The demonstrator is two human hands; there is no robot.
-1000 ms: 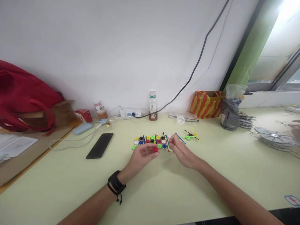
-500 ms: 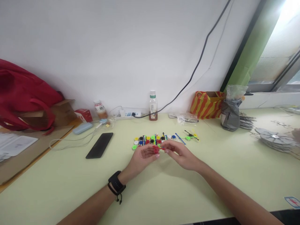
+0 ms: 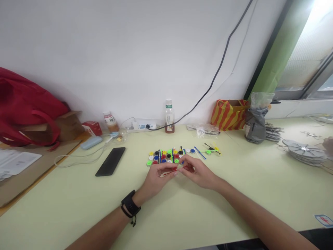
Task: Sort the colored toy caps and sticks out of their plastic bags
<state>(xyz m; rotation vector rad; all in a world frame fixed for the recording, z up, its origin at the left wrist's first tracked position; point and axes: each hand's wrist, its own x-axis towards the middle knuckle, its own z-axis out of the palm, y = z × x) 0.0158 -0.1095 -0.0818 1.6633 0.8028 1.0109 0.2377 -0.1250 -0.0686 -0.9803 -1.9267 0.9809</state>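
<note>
My left hand [image 3: 156, 178] pinches a thin red plastic stick [image 3: 170, 172] between thumb and fingers. Close beside it, my right hand [image 3: 201, 173] has its fingertips closed at the stick's other end, where more red shows between the fingers. The detail of the red part is too small and partly covered by the fingers. Just beyond the hands lie rows of small round coloured pieces [image 3: 163, 157] with bundles of thin sticks among them. Blue sticks [image 3: 200, 153] lie to their right, by a crossed group of black, yellow and green parts [image 3: 212, 150].
A black phone [image 3: 110, 161] and a white cable lie to the left. Along the wall stand a drink bottle [image 3: 169, 118], a power strip [image 3: 145, 124] and a striped bag [image 3: 229, 114]. Stacked grey discs [image 3: 304, 151] are at the right, near part of another person's hand [image 3: 328, 145].
The red part between my hands has turned; its thin stick now points left and its round end no longer shows plainly. Part of another person's hand has appeared at the right edge.
</note>
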